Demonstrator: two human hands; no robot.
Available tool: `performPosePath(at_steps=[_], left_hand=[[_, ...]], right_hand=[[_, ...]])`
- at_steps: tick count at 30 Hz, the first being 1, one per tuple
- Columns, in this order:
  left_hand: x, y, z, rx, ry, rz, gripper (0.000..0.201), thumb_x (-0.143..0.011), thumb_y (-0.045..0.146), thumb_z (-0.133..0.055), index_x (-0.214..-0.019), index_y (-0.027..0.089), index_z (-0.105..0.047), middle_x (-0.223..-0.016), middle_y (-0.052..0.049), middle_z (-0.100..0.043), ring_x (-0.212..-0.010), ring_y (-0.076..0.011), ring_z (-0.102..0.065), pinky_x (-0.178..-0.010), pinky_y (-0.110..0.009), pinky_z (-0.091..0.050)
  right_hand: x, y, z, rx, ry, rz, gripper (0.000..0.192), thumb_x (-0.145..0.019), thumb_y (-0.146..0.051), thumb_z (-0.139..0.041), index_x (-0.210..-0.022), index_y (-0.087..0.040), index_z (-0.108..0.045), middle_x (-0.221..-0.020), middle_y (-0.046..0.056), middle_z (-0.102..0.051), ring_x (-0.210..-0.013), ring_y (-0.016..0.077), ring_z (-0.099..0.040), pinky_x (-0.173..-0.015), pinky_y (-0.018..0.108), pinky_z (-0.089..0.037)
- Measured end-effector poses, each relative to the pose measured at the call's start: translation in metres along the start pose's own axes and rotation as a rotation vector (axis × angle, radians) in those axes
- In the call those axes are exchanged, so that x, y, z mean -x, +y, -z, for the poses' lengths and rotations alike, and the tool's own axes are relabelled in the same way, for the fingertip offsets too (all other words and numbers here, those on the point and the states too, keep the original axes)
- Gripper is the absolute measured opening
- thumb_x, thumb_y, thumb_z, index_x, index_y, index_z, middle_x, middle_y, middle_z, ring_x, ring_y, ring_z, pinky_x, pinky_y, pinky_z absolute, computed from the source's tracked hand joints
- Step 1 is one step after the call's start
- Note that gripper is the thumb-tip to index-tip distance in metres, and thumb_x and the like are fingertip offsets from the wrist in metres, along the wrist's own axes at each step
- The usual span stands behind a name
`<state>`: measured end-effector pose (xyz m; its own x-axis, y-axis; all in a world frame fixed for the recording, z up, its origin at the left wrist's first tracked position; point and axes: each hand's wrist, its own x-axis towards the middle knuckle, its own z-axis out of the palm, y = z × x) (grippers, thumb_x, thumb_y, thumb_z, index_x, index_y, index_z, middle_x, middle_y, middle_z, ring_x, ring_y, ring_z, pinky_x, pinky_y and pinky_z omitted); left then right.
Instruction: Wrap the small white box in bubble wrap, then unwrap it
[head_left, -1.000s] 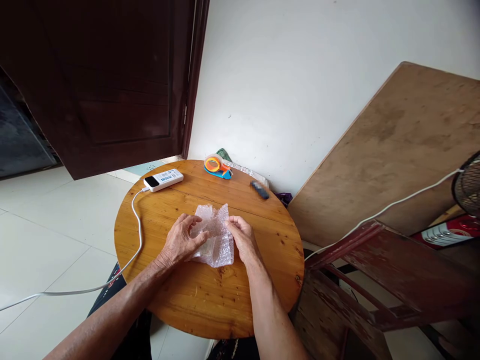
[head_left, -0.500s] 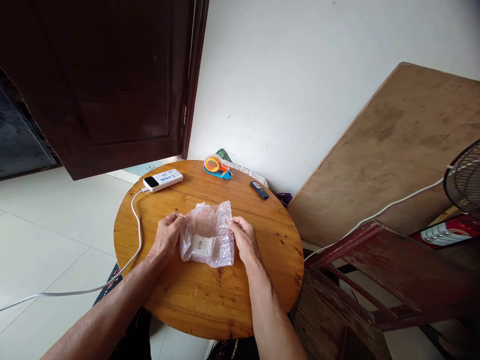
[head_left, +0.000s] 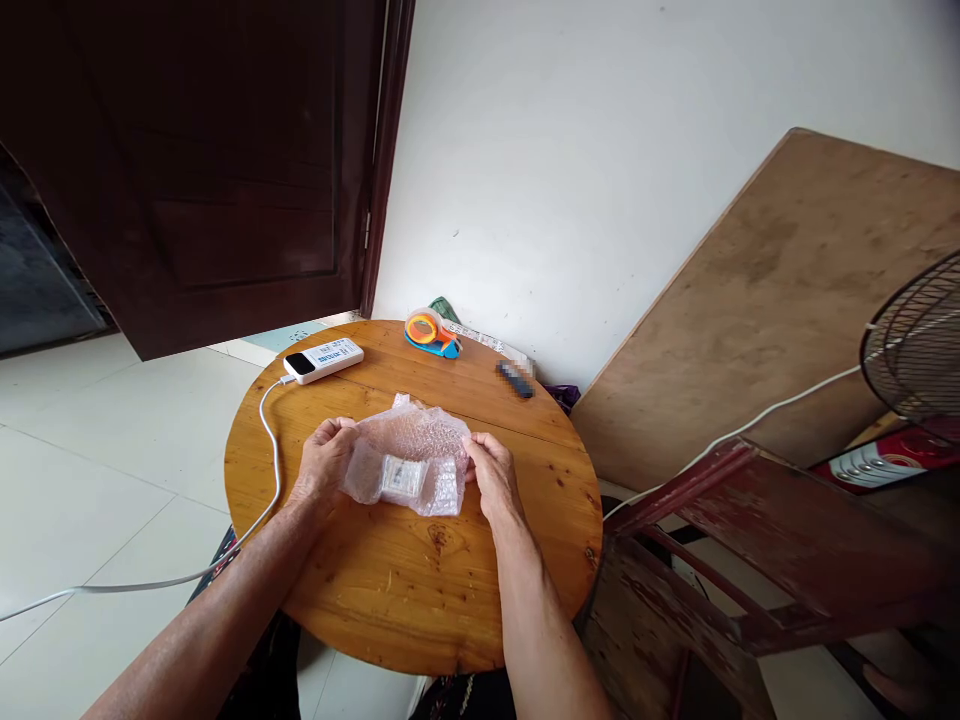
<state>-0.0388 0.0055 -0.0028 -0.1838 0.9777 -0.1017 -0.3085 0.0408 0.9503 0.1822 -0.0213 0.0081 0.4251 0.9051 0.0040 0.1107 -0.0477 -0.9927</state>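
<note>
Between my hands is a sheet of clear bubble wrap (head_left: 424, 432), partly folded over at its front. A small pale box-like item (head_left: 403, 477) with a printed label shows in its lower middle; what it is I cannot make out. My left hand (head_left: 324, 462) pinches the wrap's left edge, fingers closed. On the opposite side, my right hand (head_left: 491, 472) grips the right edge between thumb and fingers. The wrap is over the round wooden table (head_left: 405, 620).
Toward the table's back stand an orange and blue tape dispenser (head_left: 433, 333) and a white power bank (head_left: 324, 360) with a white cable (head_left: 275, 440). A dark handheld device (head_left: 515, 379) lies at back right. A wooden chair (head_left: 720, 540) and fan (head_left: 915, 340) are at right.
Both hands have spread slightly apart, the left going leftward. The bubble wrap is stretched wider, its front edge raised a little and its right upper corner lowered.
</note>
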Motion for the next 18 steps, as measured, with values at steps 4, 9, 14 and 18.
performPosePath(at_steps=[4, 9, 14, 18], left_hand=[[0.005, 0.004, -0.002, -0.014, -0.023, -0.016, 0.037, -0.056, 0.033, -0.069, -0.087, 0.02, -0.056, -0.07, 0.005, -0.059, -0.051, -0.0094, -0.052, -0.048, -0.02, -0.04], [0.006, 0.022, 0.002, -0.425, -0.136, -0.141, 0.038, -0.065, 0.034, -0.063, -0.101, 0.02, -0.064, -0.093, -0.005, -0.065, -0.075, -0.0206, -0.064, -0.064, -0.032, -0.052], [-0.007, 0.04, -0.015, -0.929, -0.299, -0.387, 0.022, -0.076, 0.025, -0.059, -0.088, 0.023, -0.077, -0.128, -0.012, -0.06, -0.126, -0.0328, -0.052, -0.102, -0.046, -0.043], [-0.019, 0.042, -0.035, -1.185, -0.359, -0.403, 0.023, -0.076, 0.02, -0.06, -0.088, 0.024, -0.079, -0.13, -0.013, -0.064, -0.128, -0.038, -0.051, -0.106, -0.052, -0.038]], right_hand=[[0.0, 0.002, -0.002, 0.053, -0.024, 0.07, 0.023, -0.066, -0.038, -0.063, -0.08, -0.02, -0.063, -0.065, -0.001, -0.06, -0.055, 0.014, -0.05, -0.046, 0.023, -0.037], [-0.003, 0.005, -0.003, 0.112, -0.027, 0.179, 0.019, -0.069, -0.038, -0.063, -0.078, -0.023, -0.059, -0.068, -0.003, -0.058, -0.063, 0.0146, -0.05, -0.056, 0.024, -0.039], [-0.003, 0.006, -0.002, 0.183, -0.116, 0.213, 0.015, -0.07, -0.037, -0.066, -0.075, -0.024, -0.07, -0.065, -0.003, -0.06, -0.066, 0.0166, -0.051, -0.063, 0.027, -0.041], [-0.005, 0.009, -0.003, 0.196, -0.143, 0.218, 0.025, -0.07, -0.034, -0.065, -0.09, -0.026, -0.077, -0.083, 0.001, -0.071, -0.08, 0.0207, -0.059, -0.074, 0.031, -0.046]])
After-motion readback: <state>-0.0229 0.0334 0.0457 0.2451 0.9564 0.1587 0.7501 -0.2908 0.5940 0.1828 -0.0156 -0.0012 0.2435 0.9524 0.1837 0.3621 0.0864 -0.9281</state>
